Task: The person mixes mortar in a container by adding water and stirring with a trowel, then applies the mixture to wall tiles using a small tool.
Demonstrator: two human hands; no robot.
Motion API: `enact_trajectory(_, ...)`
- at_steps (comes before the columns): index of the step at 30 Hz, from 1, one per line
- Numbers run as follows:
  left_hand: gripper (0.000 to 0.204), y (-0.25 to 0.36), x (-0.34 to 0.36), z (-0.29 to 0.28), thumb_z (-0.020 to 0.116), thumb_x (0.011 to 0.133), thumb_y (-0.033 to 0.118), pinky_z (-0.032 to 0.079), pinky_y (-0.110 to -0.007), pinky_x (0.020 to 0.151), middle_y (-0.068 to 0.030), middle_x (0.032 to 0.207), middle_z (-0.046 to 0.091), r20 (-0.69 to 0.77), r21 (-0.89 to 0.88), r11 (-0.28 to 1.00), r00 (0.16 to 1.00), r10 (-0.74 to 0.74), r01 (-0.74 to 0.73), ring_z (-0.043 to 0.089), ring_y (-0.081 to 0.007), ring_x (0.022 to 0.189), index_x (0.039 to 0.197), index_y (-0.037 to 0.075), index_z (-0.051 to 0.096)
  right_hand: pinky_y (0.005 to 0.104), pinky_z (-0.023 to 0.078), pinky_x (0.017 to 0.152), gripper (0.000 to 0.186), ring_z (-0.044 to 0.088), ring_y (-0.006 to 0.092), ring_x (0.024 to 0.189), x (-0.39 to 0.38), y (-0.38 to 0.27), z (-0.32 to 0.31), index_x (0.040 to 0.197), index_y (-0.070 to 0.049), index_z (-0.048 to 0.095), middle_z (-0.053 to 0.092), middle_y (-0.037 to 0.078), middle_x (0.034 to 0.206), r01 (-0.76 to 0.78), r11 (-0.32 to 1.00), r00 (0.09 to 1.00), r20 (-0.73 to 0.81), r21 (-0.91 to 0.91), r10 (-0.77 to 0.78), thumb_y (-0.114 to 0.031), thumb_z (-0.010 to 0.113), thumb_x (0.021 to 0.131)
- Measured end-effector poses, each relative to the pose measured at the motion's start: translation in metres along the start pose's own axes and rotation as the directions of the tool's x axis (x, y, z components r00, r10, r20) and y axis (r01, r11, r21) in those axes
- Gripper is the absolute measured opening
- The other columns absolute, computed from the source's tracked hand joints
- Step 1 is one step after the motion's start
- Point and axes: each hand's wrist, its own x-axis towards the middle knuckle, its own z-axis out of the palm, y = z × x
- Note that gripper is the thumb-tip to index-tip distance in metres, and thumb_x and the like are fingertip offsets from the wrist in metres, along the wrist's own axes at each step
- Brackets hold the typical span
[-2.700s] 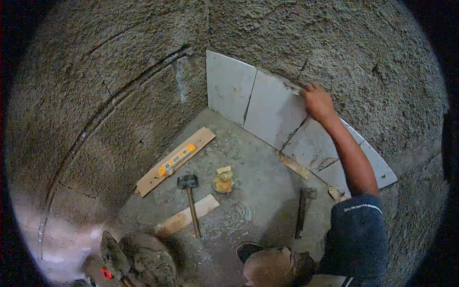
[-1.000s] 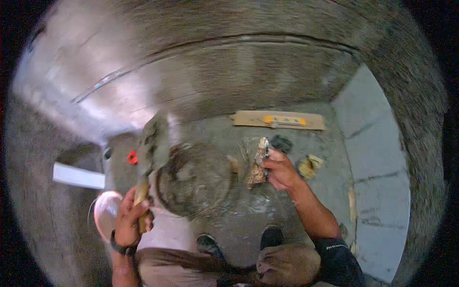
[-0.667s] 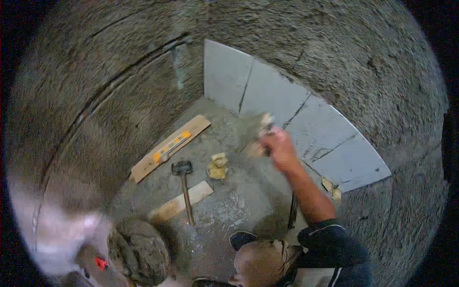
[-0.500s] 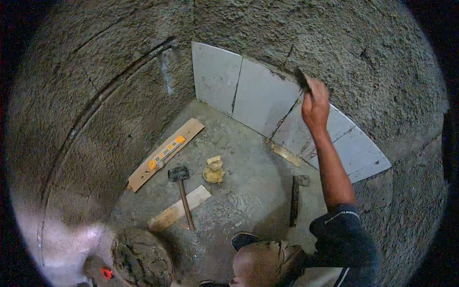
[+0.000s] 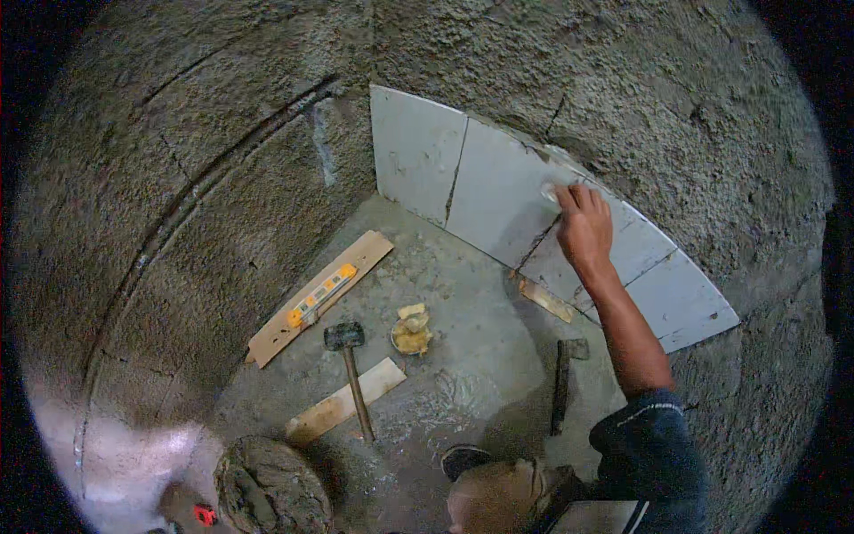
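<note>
Reaching in from the lower right, my right hand (image 5: 585, 230) is closed on a thin flat blade (image 5: 550, 191) that looks pale and shiny. Its exact kind is hard to make out. The blade is over the face of a light grey wall tile (image 5: 498, 182), close to a dark joint. This tile belongs to a row of several along the foot of the rough wall, with grey smears on some faces. To its left stands the corner tile (image 5: 416, 147); the end tile (image 5: 685, 303) is at the right. My left hand is out of sight.
On the floor lie a mallet (image 5: 345, 335), a hammer (image 5: 572, 350), a yellow spirit level (image 5: 322, 295) on a board (image 5: 381, 245), another board (image 5: 311, 421) and a bowl of yellowish material (image 5: 411, 335). A mortar-filled bucket (image 5: 271, 489) stands lower left, near a red object (image 5: 205, 514).
My right hand has lowered the blade from the tiles' top edge to the tile face. The blade looked dark before and looks pale now. The whole view has shifted slightly.
</note>
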Motion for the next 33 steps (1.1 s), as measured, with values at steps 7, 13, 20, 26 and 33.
enact_trajectory(7,0.034,0.017,0.02,0.004,0.058,0.094,0.03,0.035,-0.028,0.044,-0.0005,0.069,0.048,-0.187,-0.303,0.77,0.757,-0.626,0.562,0.043,-0.0116,0.051,0.119,0.007,0.053,0.042,0.046,0.079,0.019,0.057,0.0272,0.094,0.107,-0.031,0.04,0.093,-0.009,0.065,0.061,0.008,0.096,0.225,0.967,0.971,-0.06,-0.123,-0.233,-0.011,0.055,0.078)
enact_trajectory(13,0.033,0.007,-0.004,-0.006,0.057,0.094,0.034,0.035,-0.031,0.051,0.0008,0.072,0.046,-0.001,-0.423,0.814,0.898,-0.44,0.398,0.039,-0.0098,0.057,0.116,0.009,0.056,0.0412,0.049,0.08,0.017,0.058,0.0283,0.098,0.069,0.026,0.019,0.09,-0.01,0.066,0.061,0.009,0.101,0.231,0.945,0.971,0.122,-0.233,-0.208,-0.01,0.055,0.076)
enact_trajectory(20,0.04,0.009,0.007,-0.01,0.045,0.1,0.034,0.042,-0.037,0.075,-0.0091,0.11,0.055,0.323,-0.732,0.542,0.911,-0.258,0.413,0.049,-0.0195,0.092,0.129,0.007,0.05,0.0421,0.047,0.088,0.027,0.057,0.0324,0.103,-0.025,0.121,-0.053,0.105,-0.008,0.064,0.06,0.014,0.105,0.082,0.944,0.959,0.283,-0.319,0.012,-0.008,0.055,0.08)
enact_trajectory(26,0.028,0.054,-0.022,0.067,0.051,0.093,0.02,0.039,-0.025,0.045,-0.0004,0.068,0.057,-0.24,0.35,0.932,0.971,-0.009,0.095,0.051,-0.009,0.054,0.117,0.005,0.056,0.0431,0.044,0.092,0.027,0.056,0.0376,0.104,-0.074,0.012,-0.051,0.113,-0.004,0.06,0.06,0.016,0.112,0.06,0.952,0.976,0.182,0.299,-0.118,-0.004,0.046,0.089)
enact_trajectory(33,0.021,0.082,-0.041,0.088,0.064,0.089,0.021,0.043,-0.024,0.045,0.0002,0.069,0.054,-0.261,0.143,0.969,0.952,-0.159,0.201,0.051,-0.0075,0.054,0.098,0.005,0.053,0.046,0.042,0.094,0.04,0.058,0.0304,0.111,-0.104,-0.291,-0.054,0.109,-0.009,0.066,0.065,0.009,0.114,0.315,-0.015,0.553,-0.196,0.949,-0.81,0.004,0.05,0.074)
